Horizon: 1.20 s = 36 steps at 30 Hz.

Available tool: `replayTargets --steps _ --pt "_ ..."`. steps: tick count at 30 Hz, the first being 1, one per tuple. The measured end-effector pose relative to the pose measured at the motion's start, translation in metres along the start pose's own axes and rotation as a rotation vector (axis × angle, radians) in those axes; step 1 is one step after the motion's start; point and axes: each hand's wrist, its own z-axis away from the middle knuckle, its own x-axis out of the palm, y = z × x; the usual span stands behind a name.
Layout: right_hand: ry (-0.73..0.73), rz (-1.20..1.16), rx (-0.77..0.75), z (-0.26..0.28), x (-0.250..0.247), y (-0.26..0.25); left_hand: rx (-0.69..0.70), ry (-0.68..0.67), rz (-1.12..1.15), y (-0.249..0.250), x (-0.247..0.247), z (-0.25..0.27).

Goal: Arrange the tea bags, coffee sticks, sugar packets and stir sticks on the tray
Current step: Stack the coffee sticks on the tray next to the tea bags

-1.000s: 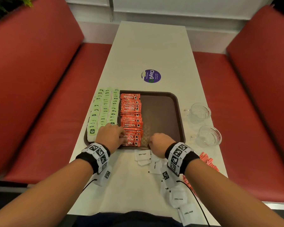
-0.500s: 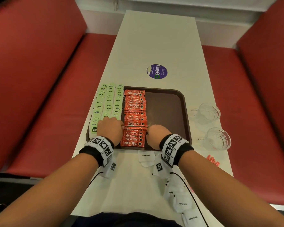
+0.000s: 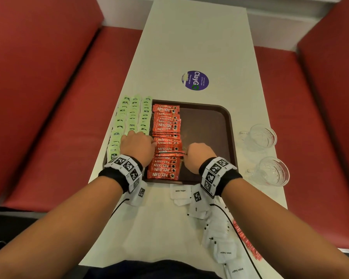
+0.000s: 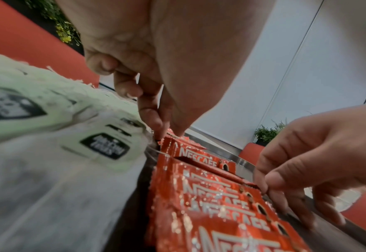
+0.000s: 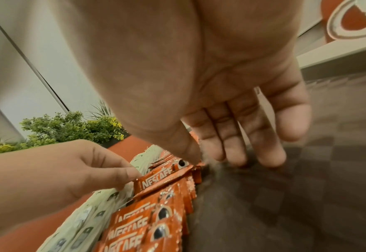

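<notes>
Already the tea bags (image 3: 129,121) and coffee sticks (image 3: 165,125) line the tray (image 3: 220,117); both hands pinch one stick's ends, the left hand (image 3: 137,148) and the right hand (image 3: 199,156). Sugar packets (image 3: 216,228) and stir sticks (image 3: 246,240) lie off the tray, nearer the person.

Under the left hand (image 3: 137,147), the nearest tea bags (image 3: 129,119) are hidden. The right hand (image 3: 199,156) covers part of the tray (image 3: 229,125). Behind the right wrist, sugar packets (image 3: 220,234) and red stir sticks (image 3: 246,242) run off the head view's bottom edge.
</notes>
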Motion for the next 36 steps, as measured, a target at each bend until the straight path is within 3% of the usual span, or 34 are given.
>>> replayTargets --steps 7,13,18,22,25,27,32,36 --pt "-0.047 -0.003 -0.071 -0.001 0.0 -0.004 0.029 -0.022 -0.012 -0.002 0.001 -0.002" --pt "0.0 0.002 -0.032 -0.012 -0.006 -0.004 0.006 0.014 -0.001 -0.005 -0.004 -0.016" --pt "-0.034 -0.026 -0.071 -0.016 -0.006 -0.009 0.02 -0.081 -0.04 0.001 -0.001 -0.023" --pt "-0.004 -0.017 -0.076 -0.008 -0.01 -0.004 0.023 0.021 0.01 0.002 -0.011 -0.014" --pt "0.057 -0.032 -0.054 0.005 -0.012 0.012 0.141 0.142 0.137 0.01 -0.021 0.007" --pt "0.086 -0.045 -0.078 0.018 -0.011 0.026 0.279 0.143 0.183 0.02 -0.024 0.027" --pt "0.069 -0.001 -0.159 0.059 0.004 0.054 0.683 -0.028 0.024 0.046 -0.011 0.072" --pt "0.031 0.026 -0.184 0.079 0.028 0.069 0.751 -0.136 -0.17 0.06 0.004 0.095"
